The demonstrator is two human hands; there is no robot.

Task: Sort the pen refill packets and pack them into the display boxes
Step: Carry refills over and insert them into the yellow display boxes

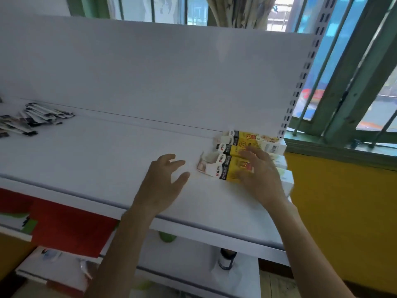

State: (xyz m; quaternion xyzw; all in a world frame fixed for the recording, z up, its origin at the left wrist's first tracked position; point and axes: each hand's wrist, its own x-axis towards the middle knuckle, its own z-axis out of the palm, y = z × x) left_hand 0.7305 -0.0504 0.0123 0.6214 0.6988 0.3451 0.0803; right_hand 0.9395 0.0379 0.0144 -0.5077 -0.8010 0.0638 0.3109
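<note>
By the shelf (107, 160) edge, right hand (261, 177) lays flat fingers (247, 155) on display boxes (225, 166); left hand (163, 183) hovers released.

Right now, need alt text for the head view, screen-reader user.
A person's right hand lies with straight fingers on a row of yellow-and-white cardboard display boxes at the right end of a white shelf, while the left hand is open just left of them. A loose pile of black-and-white refill packets lies at the shelf's far left.
</note>
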